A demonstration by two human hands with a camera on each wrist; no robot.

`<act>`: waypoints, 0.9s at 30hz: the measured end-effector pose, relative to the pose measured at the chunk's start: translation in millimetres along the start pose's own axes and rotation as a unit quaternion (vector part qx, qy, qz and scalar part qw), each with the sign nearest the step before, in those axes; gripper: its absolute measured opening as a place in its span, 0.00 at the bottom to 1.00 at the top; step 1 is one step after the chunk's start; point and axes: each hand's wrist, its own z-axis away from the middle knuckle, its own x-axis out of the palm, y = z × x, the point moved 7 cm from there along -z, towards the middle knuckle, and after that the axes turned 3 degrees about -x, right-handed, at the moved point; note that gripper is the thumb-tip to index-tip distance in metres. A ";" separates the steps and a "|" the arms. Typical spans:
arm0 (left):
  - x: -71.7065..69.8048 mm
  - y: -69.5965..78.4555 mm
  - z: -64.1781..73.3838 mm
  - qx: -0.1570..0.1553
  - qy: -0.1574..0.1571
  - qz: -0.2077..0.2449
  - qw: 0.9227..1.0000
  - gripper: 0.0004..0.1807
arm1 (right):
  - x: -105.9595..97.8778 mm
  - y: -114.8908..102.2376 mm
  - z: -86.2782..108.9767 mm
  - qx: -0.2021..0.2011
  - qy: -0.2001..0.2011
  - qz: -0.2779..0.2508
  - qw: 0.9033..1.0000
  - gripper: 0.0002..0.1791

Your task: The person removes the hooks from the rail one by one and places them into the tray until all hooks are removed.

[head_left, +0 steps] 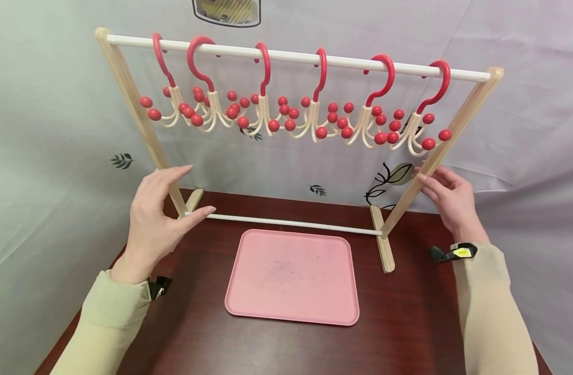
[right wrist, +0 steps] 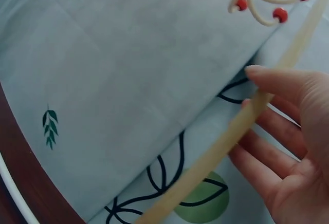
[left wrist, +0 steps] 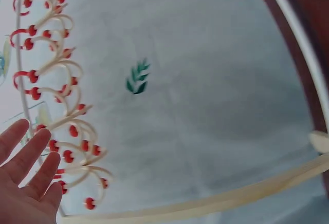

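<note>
At nine o'clock in the head view, the left hand [head_left: 150,219] is loose, thumb and fingers parted, gripping nothing, close beside the left post [head_left: 143,127] of the wooden rack [head_left: 291,57], which stands upright right across to three! Up around twelve, six red-hooked hangers [head_left: 315,112] dangle in a row from its white top rail [head_left: 347,62], cream-coloured below and tipped in red! Down at six, a pink tray [head_left: 291,278] lies flat on the dark red table [head_left: 197,328], just this side of the rack! And at three o'clock, the right hand [head_left: 450,200] holds the right post [head_left: 438,155], thumb in front, fingers behind
</note>
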 end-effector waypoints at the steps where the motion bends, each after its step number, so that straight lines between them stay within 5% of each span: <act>1: -1.8 3.5 -4.7 0.008 0.002 0.000 1.000 0.45 | -1.4 0.0 -1.4 0.003 -0.001 0.003 1.000 0.17; 12: -22.1 25.6 -47.4 0.042 0.046 -0.005 0.998 0.44 | -4.1 -0.8 -10.4 0.017 -0.011 -0.003 1.000 0.18; 20: -29.9 25.2 -69.7 0.028 0.045 -0.003 0.999 0.42 | -2.2 1.2 -12.4 0.027 -0.013 0.025 0.999 0.18; 27: -39.1 22.7 -89.2 -0.022 0.064 0.019 0.998 0.31 | -3.1 1.6 -12.4 0.028 -0.009 0.043 0.999 0.17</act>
